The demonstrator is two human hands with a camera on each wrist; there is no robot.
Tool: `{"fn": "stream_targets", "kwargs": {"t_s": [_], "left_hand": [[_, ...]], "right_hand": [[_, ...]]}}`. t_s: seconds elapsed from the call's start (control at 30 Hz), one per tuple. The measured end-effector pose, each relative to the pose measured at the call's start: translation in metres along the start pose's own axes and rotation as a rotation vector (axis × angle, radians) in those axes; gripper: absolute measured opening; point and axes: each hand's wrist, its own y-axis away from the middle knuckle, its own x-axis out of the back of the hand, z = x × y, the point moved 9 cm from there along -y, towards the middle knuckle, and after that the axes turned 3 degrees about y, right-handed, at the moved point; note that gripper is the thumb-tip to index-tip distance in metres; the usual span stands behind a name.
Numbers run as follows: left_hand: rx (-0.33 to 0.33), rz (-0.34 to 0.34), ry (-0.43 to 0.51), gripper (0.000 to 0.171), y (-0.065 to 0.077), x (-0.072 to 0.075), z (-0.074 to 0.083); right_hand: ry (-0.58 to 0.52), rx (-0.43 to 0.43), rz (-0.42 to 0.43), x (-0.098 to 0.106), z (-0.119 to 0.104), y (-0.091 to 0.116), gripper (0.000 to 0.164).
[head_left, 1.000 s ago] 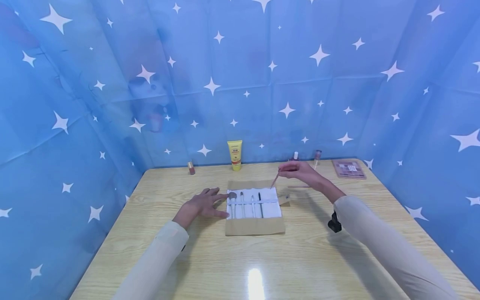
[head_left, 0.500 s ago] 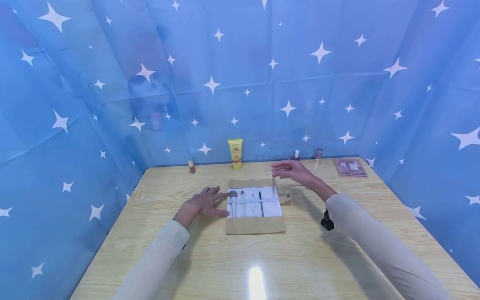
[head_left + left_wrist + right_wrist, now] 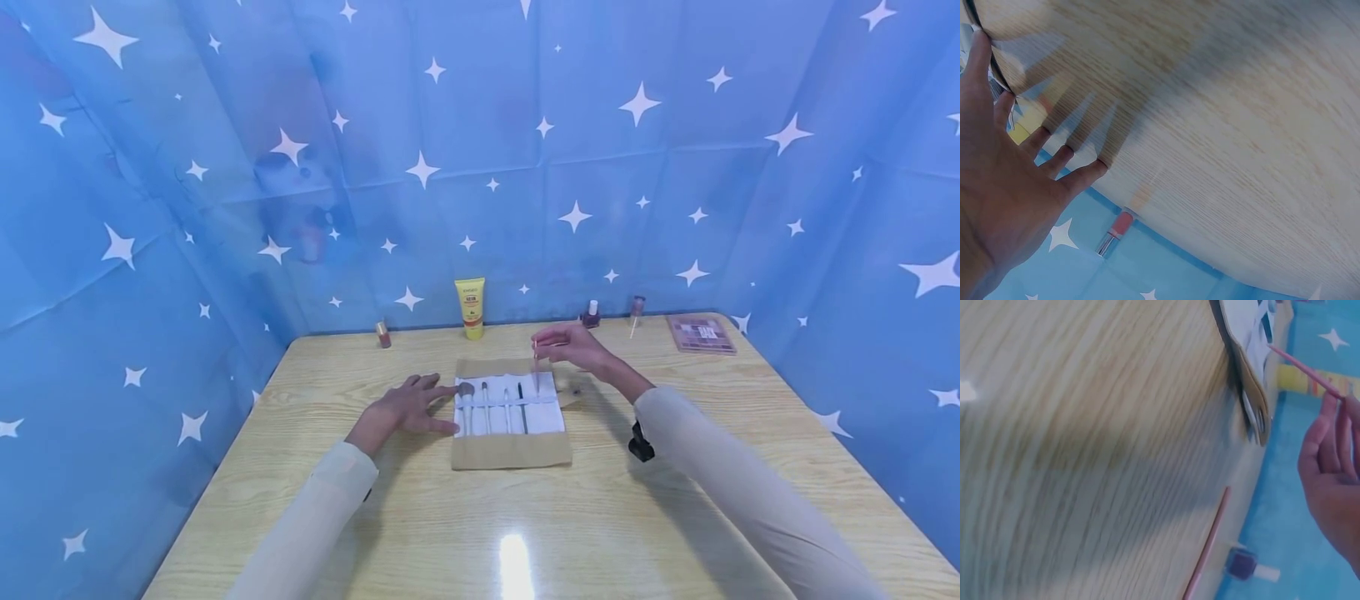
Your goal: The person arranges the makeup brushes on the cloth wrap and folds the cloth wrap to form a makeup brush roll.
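A tan brush roll (image 3: 510,452) with a white lining lies unrolled mid-table. Several makeup brushes (image 3: 467,410) stand in a row under its white band. My left hand (image 3: 408,407) rests at the roll's left edge, fingers spread, thumb and index finger touching it. Above the right end of the roll, my right hand (image 3: 567,344) pinches a thin pink stick (image 3: 1305,370) by its upper end. In the head view the stick points down, its lower tip right at the band. A second pink stick (image 3: 1207,542) lies on the table right of the roll.
Along the back edge stand a small red lipstick (image 3: 383,335), a yellow tube (image 3: 471,310), a dark nail polish bottle (image 3: 591,315) and a slim tube (image 3: 637,307). A flat makeup palette (image 3: 701,335) lies at the back right. A blue starred curtain (image 3: 495,167) surrounds the table.
My right hand has moved left over the roll, and the pink stick has swung from slanted to nearly upright, its tip lower. The left hand keeps its place.
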Motion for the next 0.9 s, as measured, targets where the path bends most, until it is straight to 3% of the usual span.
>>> {"fn": "stream_targets", "kwargs": {"t_s": [0.6,0.9], "left_hand": [[0.003,0.003,-0.008,0.084,0.0,0.0,-0.001],[0.0,0.006,-0.032,0.084,-0.002,0.0,-0.001]], "right_hand": [[-0.017,-0.055,-0.058,-0.021,0.015,0.003,0.04],[0.103,-0.121,-0.021,-0.026,0.025,0.004,0.04]]}}
